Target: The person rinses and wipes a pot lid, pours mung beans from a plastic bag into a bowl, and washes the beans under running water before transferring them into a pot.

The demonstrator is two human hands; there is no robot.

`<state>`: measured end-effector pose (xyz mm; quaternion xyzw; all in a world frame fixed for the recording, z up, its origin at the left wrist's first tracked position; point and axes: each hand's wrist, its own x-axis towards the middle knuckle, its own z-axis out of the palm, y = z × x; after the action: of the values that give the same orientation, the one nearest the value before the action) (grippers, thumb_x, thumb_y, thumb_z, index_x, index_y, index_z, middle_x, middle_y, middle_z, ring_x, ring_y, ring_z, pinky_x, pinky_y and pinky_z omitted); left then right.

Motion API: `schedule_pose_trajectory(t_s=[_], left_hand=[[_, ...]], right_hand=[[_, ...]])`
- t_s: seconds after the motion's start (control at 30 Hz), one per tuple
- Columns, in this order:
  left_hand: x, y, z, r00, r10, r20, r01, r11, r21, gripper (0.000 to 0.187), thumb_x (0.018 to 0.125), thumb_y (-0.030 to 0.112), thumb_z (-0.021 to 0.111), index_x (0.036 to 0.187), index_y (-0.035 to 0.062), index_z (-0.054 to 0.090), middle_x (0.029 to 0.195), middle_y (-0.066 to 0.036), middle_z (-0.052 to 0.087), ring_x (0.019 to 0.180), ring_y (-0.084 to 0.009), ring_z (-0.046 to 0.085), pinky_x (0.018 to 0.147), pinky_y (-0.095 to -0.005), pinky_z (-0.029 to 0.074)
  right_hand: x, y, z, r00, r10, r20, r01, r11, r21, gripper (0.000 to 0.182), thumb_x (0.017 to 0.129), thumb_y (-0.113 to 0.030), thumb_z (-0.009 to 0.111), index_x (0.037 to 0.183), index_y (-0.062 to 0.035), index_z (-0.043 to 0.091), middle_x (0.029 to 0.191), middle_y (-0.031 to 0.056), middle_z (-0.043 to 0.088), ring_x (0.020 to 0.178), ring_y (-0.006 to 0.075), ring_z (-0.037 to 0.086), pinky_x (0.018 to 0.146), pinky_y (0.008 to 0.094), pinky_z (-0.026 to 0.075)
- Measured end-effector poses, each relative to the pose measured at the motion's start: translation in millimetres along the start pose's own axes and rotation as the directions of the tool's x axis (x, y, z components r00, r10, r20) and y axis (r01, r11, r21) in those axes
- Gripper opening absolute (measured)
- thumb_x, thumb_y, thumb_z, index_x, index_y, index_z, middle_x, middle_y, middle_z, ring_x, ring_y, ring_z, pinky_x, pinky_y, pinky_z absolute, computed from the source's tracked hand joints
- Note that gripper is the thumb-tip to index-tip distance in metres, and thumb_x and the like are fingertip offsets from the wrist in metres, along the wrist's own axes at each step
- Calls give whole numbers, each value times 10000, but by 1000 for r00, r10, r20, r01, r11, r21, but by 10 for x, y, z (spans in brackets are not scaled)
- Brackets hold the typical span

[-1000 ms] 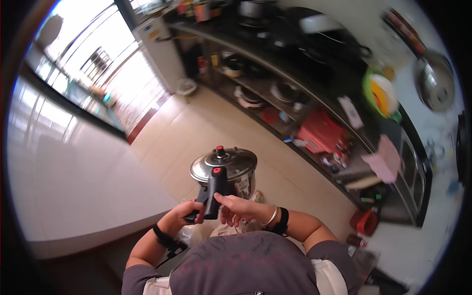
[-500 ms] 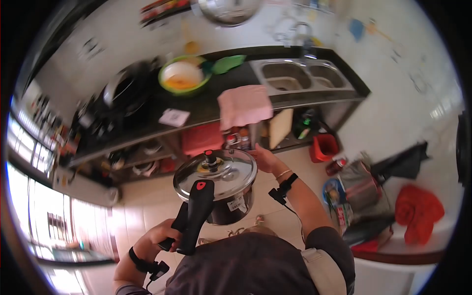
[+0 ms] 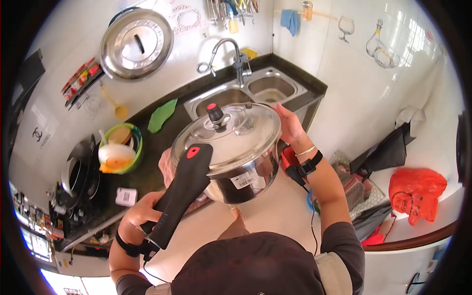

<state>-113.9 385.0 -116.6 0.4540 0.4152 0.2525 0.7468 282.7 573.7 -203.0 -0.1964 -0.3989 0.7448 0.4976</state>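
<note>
A steel pressure cooker (image 3: 255,172) with its lid on is held up in the air in front of my body. My left hand (image 3: 140,214) is closed around its long black handle (image 3: 184,191). At the far right side of the pot, my right hand (image 3: 289,124) grips near the rim; its fingertips are partly hidden behind the pot. On top of the shiny lid (image 3: 238,130) sits a black knob (image 3: 215,113) with a red top. A white barcode label (image 3: 244,180) shows on the pot's side.
Behind the pot is a double steel sink (image 3: 275,88) with a faucet (image 3: 238,64). On the dark counter stand a green basin (image 3: 137,152) with bowls, a wok (image 3: 78,172) and a green cloth (image 3: 162,116). A pink cloth (image 3: 166,167) hangs at the edge. Bags (image 3: 418,191) lie right.
The pressure cooker, in both hands, has been raised and brought nearer the sink. My view has turned and come closer to the counter, so the sink now appears behind the pot.
</note>
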Motion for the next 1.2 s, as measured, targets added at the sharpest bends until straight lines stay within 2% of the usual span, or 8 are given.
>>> schedule_pose_trajectory(t_s=[0.23,0.3,0.37,0.47,0.9,1.03,1.1,1.2], left_hand=[[1352,520,-1089,999,41,22,-44,985,168,578,624,-2,680,1181,-31,524,731,-13,609,544,-63,562,450,-182,426],[1661,706,-1253,1000,-19,7,18,999,48,626,586,43,782,1156,-48,540,973,-3,622,818,-61,585,756,-204,463],[1989,708,-1570,998,-64,-6,64,997,40,629,590,32,778,1167,-47,539,1003,-6,623,851,-67,591,779,-201,460],[2373,801,-1757,989,-144,-46,146,989,40,471,624,-26,674,1071,-26,526,725,-62,605,449,-123,558,397,-232,432],[3646,932,-1494,923,-321,-210,299,945,-131,407,625,1,672,1017,-48,574,743,-50,609,515,-99,566,422,-212,416],[4152,923,-1461,909,-363,-206,297,909,-291,292,639,-18,622,927,-48,577,634,-66,580,431,-121,537,376,-239,404],[4355,1007,-1459,891,-402,-210,333,894,-298,235,659,-19,592,892,-47,572,584,-78,561,398,-135,523,353,-253,401],[4581,1016,-1522,861,-462,-212,355,846,-397,152,714,-5,567,857,-53,554,565,-100,547,393,-134,516,331,-252,402]], right_hand=[[1684,-265,-671,997,68,-41,-69,997,-24,451,926,-396,444,1224,-68,527,1140,64,601,1077,212,528,969,361,366],[2148,-167,-952,995,99,-9,-99,995,13,424,919,-375,443,1198,-77,557,1151,60,599,1078,213,528,965,361,369],[2581,-29,-1279,993,118,-21,-117,992,54,389,911,-340,445,1156,-70,579,1146,60,600,1069,209,528,958,362,374],[3182,333,-1749,968,240,-70,-230,964,134,378,886,-281,446,1147,-33,560,1107,87,606,1022,227,563,948,390,414],[4289,862,-3049,733,668,-124,-646,742,178,354,880,-278,451,1140,-50,529,1205,132,560,992,264,573,899,427,456],[4454,91,-3062,766,419,-488,-619,279,-734,471,873,-417,458,932,19,627,953,200,669,790,354,654,693,477,524],[4583,-74,-3263,897,-204,-393,-403,-12,-915,526,868,-450,470,788,38,650,766,237,655,754,408,645,690,480,511],[4704,-388,-3181,848,-332,-413,-465,-91,-881,540,866,-459,460,776,36,657,800,275,630,785,429,621,709,476,500]])
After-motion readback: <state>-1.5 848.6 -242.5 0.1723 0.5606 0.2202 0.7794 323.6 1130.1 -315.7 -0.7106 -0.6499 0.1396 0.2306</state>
